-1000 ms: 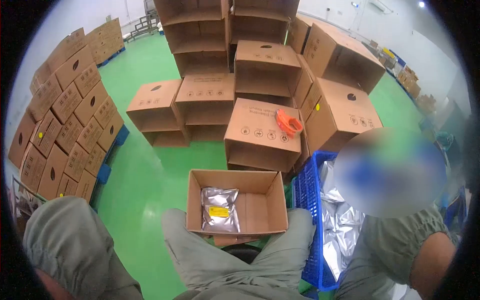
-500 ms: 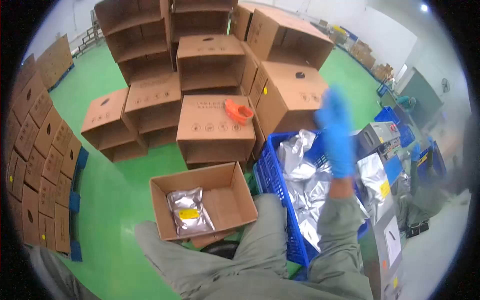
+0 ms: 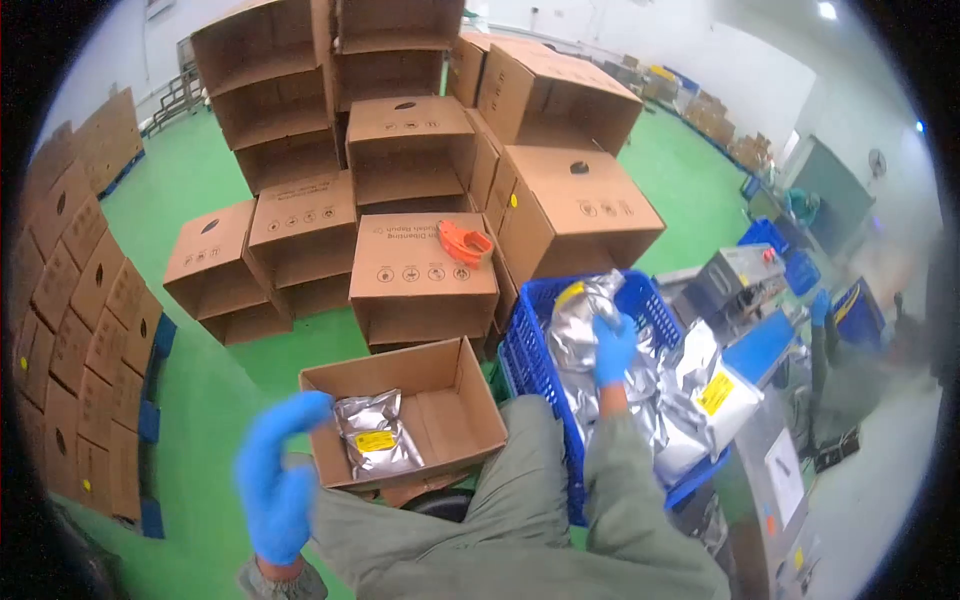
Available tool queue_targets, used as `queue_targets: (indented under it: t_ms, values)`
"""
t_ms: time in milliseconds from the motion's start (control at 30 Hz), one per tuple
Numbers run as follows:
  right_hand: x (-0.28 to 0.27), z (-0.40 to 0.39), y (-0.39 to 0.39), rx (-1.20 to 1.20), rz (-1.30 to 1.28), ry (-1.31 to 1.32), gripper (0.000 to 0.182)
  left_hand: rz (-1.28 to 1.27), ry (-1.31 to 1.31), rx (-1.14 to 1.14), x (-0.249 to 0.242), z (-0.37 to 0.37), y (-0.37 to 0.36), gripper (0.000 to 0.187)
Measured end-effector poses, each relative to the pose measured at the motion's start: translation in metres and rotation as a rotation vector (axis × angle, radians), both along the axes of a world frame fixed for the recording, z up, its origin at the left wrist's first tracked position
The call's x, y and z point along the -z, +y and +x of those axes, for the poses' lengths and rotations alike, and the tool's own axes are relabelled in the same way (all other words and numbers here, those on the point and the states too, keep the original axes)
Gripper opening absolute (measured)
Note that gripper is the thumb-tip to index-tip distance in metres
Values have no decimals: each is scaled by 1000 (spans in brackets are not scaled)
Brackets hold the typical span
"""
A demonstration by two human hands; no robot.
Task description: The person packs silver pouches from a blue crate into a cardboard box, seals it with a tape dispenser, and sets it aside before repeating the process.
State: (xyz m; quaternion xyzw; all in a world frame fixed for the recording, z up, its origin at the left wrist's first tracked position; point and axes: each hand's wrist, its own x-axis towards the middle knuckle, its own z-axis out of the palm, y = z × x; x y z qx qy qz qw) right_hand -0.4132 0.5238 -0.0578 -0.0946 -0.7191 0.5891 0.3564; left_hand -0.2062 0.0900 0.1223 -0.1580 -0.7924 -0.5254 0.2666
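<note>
My left hand, in a blue glove, is raised beside the left wall of an open cardboard box. Its fingers are curved and apart, with nothing in them. A silver foil pouch with a yellow label lies flat in the left half of that box. Over a blue plastic basket, my right hand, also gloved, grips the edge of a silver pouch. The fingertips are partly hidden against the foil. Several more silver pouches fill the basket, and a pouch with a yellow label lies at its right side.
Open cardboard cartons are stacked ahead, one with an orange tape dispenser on top. Closed cartons stand on a blue pallet at the left. A metal machine and a co-worker's sleeve are at the right.
My right hand has come down from above the basket onto a pouch inside it. My left hand has entered view beside the box. The yellow-labelled pouch at the right now lies at the basket's edge.
</note>
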Motion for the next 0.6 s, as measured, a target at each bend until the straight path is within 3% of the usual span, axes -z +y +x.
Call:
queue_targets:
  t_ms: [33, 100, 133, 200, 233, 267, 333, 367, 433, 467, 533, 567, 600]
  values:
    - [-24, 22, -8, 7, 42, 14, 23, -12, -362, 116, 32, -8, -4, 47]
    - [-63, 75, -28, -6, 151, 0, 26, 165, -761, 431, 82, -36, 19, 63]
    - [-72, 99, -39, -26, 211, -9, 28, 264, -774, 597, 109, -53, 37, 75]
    - [-63, 133, -63, -235, -203, -158, 35, 690, -787, 734, 137, -90, 80, 71]
    - [-39, 136, -57, -390, -96, -160, 44, 932, -791, 791, 148, -105, 97, 66]
    - [-54, 146, -63, -538, 487, -151, 51, 1236, -717, 747, 146, -107, 111, 55]
    - [-47, 141, -71, -1277, -259, -369, 57, 1103, -681, 607, 168, -114, 85, 47]
    - [-30, 125, -81, -1296, -271, -367, 57, 1096, -679, 584, 173, -118, 80, 47]
    - [29, 86, -116, -928, -651, -844, 63, 922, -906, 341, 184, -111, 75, 48]
    - [49, 74, -140, -1224, -855, -755, 59, 934, -928, 318, 189, -101, 71, 48]
    - [28, 93, -170, -1146, -239, -599, 51, 415, -745, 148, 194, -103, 62, 45]
    - [7, 102, -174, -1144, -253, -606, 51, 554, -651, 173, 176, -96, 57, 39]
    - [-19, 109, -177, -1083, -353, -509, 55, 540, -717, 163, 170, -92, 43, 38]
